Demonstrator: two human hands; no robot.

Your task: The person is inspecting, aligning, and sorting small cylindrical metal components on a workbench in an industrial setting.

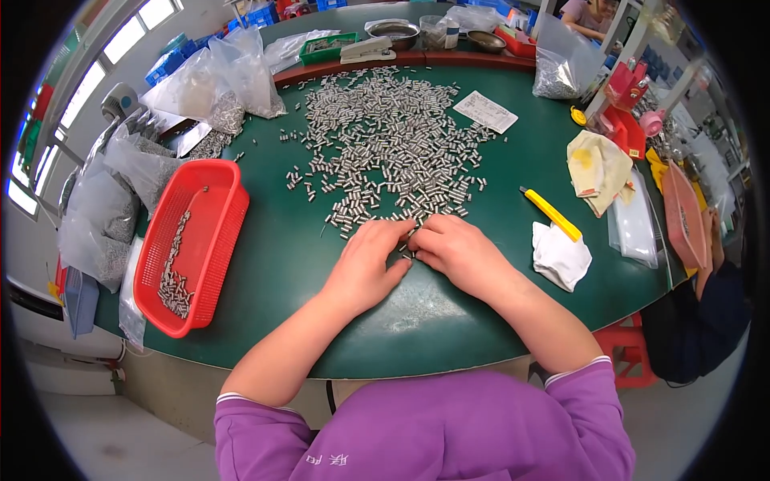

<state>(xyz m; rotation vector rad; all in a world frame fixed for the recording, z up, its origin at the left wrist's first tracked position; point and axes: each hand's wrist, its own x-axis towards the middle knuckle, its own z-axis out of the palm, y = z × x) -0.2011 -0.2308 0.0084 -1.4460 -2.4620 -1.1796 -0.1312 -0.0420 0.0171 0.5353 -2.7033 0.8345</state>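
Note:
A broad pile of small, shiny metal cylinders is spread over the green table. Both hands meet at its near edge. My left hand rests palm down with its fingers stretched toward the pile and its thumb held apart. Close on the right, my right hand has its fingers curled inward, their tips at small metal cylinders lying between the two hands. Those fingertips look closed on a cylinder, though they partly hide it. A few loose cylinders show under and beside the left thumb.
A red plastic basket holding some metal pieces stands left, beside bulging clear bags. To the right lie a yellow utility knife, a white cloth and a cream glove. A paper slip lies by the pile. Another person sits far right.

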